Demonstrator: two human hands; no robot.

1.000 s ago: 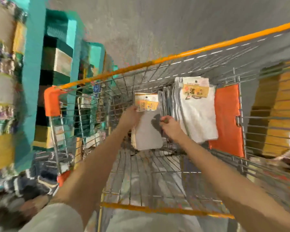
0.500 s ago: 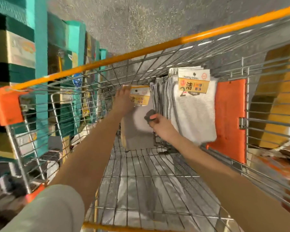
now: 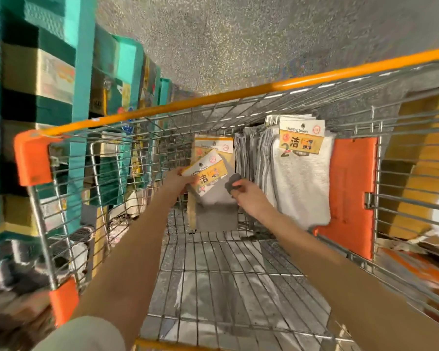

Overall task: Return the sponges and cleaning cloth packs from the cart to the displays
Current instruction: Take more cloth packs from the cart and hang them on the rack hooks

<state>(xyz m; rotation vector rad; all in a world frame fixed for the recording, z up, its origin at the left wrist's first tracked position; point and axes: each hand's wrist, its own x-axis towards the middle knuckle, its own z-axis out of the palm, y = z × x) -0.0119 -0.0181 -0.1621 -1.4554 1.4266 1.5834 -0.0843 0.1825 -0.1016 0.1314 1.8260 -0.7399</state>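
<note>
Head view: a person leans over a wire shopping cart [image 3: 238,100], both arms reaching to its far end.
Left hand [image 3: 177,182]: the fingers curl round the yellow header card of a grey towel pack [image 3: 214,188] and hold it tilted.
Right hand [image 3: 251,200]: thumb and fingers pinch the dark grey cloth edge of that same pack.
Other stock in the cart: a second pack [image 3: 213,145] stands upright just behind the held one. A thick row of white towel packs [image 3: 302,178] leans at the far end, beside an orange flap [image 3: 350,193].
Sponges: none can be made out in the cart.
Displays: teal shelving [image 3: 81,72] runs along the cart's left side, its goods blurred.
Step in hand: picking one cloth pack out of the cart, as I judge it.
Next move: the pack must clear the wire rim and go to the matching display. Which shelf or hook that is cannot be told.
</note>
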